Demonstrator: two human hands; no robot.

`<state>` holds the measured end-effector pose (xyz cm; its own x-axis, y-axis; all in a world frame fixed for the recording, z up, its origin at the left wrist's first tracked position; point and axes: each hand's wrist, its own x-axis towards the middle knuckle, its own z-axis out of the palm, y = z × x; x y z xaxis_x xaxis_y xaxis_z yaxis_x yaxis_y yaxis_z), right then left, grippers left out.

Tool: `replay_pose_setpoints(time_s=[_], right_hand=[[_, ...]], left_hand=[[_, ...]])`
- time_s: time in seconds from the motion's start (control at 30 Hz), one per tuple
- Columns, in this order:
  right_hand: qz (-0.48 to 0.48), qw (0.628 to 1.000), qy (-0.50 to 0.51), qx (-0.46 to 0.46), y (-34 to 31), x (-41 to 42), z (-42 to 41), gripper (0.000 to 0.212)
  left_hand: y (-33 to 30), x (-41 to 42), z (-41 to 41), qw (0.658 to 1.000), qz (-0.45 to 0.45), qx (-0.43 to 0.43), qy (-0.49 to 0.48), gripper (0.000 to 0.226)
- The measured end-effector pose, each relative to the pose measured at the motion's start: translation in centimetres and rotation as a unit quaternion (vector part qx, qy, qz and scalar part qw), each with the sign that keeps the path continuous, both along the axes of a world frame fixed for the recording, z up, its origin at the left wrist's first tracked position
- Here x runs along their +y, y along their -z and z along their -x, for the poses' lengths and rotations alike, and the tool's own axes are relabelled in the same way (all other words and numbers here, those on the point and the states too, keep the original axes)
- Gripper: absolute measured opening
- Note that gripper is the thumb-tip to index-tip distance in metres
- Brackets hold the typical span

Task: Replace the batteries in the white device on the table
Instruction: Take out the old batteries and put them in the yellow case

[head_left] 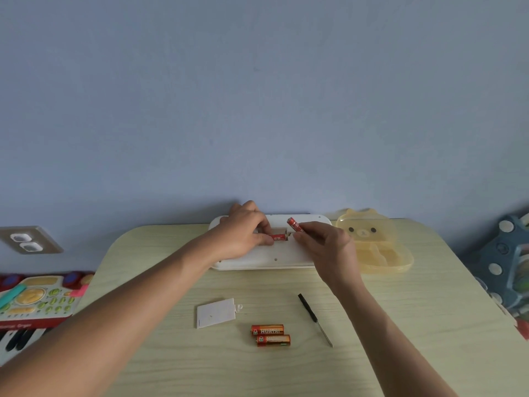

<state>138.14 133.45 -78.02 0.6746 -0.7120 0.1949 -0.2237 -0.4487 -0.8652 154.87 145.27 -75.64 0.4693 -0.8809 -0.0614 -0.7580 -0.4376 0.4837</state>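
Observation:
The white device (274,257) lies flat at the table's far edge, its battery compartment open in the middle. My left hand (243,233) pinches a red battery (279,237) that sits in the compartment. My right hand (326,243) holds a second red battery (294,224) tilted just above and right of the opening. Two orange-red batteries (270,335) lie side by side near the table's front. The white compartment cover (216,313) rests to their left.
A small black-handled screwdriver (315,319) lies right of the loose batteries. A translucent yellow bear-shaped box (378,247) stands open beside the device's right end. A toy keyboard (34,305) sits off the table's left side, blue toys (509,270) off its right.

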Motion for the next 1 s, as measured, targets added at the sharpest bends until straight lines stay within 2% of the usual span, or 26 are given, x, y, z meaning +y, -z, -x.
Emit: replay_pose_setpoints(time_s=[0.2, 0.37, 0.5, 0.63, 0.77, 0.9, 1.0], right_hand=[[-0.054, 0.998, 0.0, -0.03, -1.0, -0.1, 0.4, 0.011], [-0.025, 0.995, 0.082, -0.048, -2.2, -1.6, 2.9, 0.008], [-0.01, 0.99, 0.138, -0.001, -2.3, -3.4, 5.7, 0.01], [0.008, 0.98, 0.191, 0.047, -1.6, -4.4, 8.3, 0.016], [0.046, 0.972, 0.212, 0.09, -0.9, -4.2, 9.5, 0.018], [0.082, 0.966, 0.218, 0.112, -0.1, -4.1, 9.7, 0.02], [0.123, 0.954, 0.216, 0.166, 0.3, -3.7, 9.6, 0.026]], left_hand=[[0.0, -0.1, 0.6, 0.996, 0.089, 0.022, -0.003, 0.009], [-1.5, -2.1, 2.6, 0.982, 0.136, 0.124, 0.029, 0.008], [-2.1, -4.8, 5.2, 0.973, 0.162, 0.159, 0.034, 0.007], [-1.9, -7.9, 8.0, 0.969, 0.155, 0.186, 0.042, 0.023], [-1.4, -10.0, 9.7, 0.972, 0.145, 0.174, 0.064, 0.027], [-0.8, -11.0, 10.3, 0.98, 0.123, 0.129, 0.085, 0.02], [-0.1, -11.3, 10.7, 0.98, 0.113, 0.13, 0.104, 0.014]])
